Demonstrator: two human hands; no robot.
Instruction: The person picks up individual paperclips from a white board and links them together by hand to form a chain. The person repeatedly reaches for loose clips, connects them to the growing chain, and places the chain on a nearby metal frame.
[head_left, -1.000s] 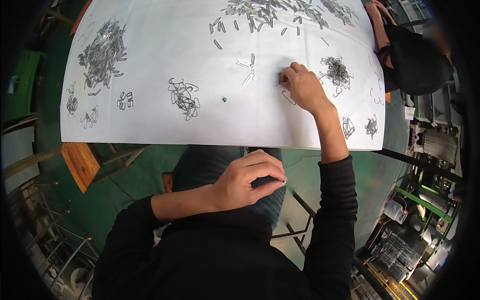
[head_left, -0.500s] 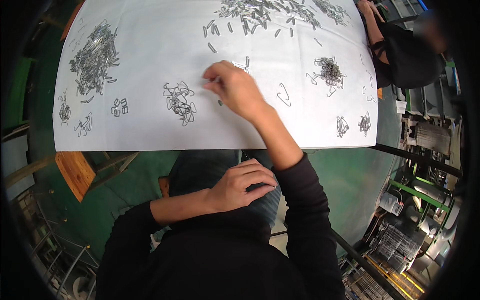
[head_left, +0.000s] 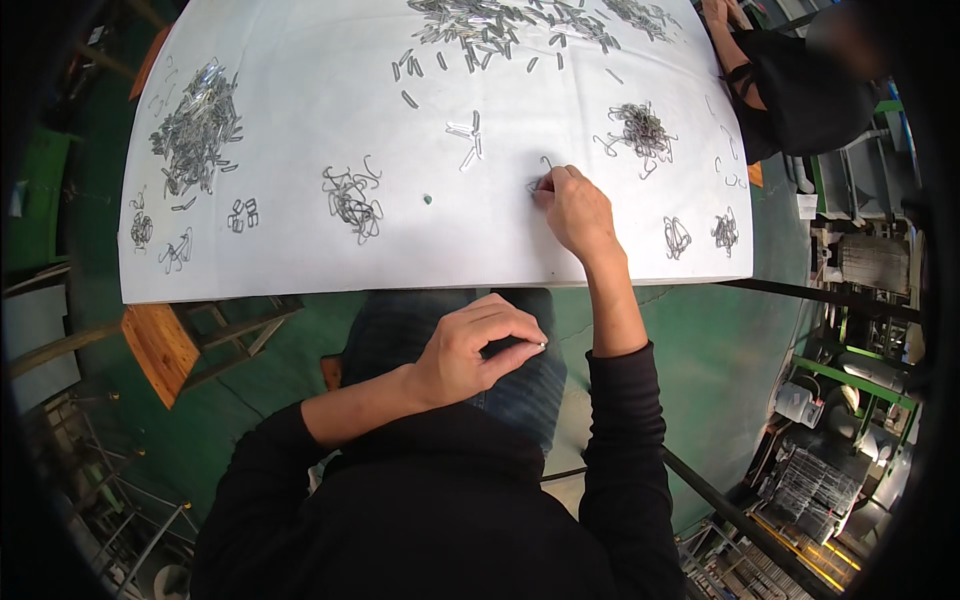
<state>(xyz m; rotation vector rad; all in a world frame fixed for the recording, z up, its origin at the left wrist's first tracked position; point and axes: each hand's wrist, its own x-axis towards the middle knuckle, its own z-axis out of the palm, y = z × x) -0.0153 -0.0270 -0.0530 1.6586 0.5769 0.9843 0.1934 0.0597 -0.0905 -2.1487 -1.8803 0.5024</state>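
White table (head_left: pixel 300 260) strewn with metal clips | right hand (head_left: pixel 578 210) pinched on bent wire hook (head_left: pixel 541 172) | left hand (head_left: pixel 475 345) curled over lap, thin metal piece (head_left: pixel 528 347) pinched.

The right hand (head_left: pixel 575 210) rests on the white table (head_left: pixel 300 260), its fingertips pinching what looks like a small bent wire hook (head_left: pixel 541 172). At its 9 o'clock lies a tangle of wire hooks (head_left: pixel 350 200); at its 1 o'clock, another heap (head_left: pixel 640 128). The left hand (head_left: pixel 475 345) is curled over the lap at 6 o'clock, gripping a thin metal piece (head_left: pixel 525 346).
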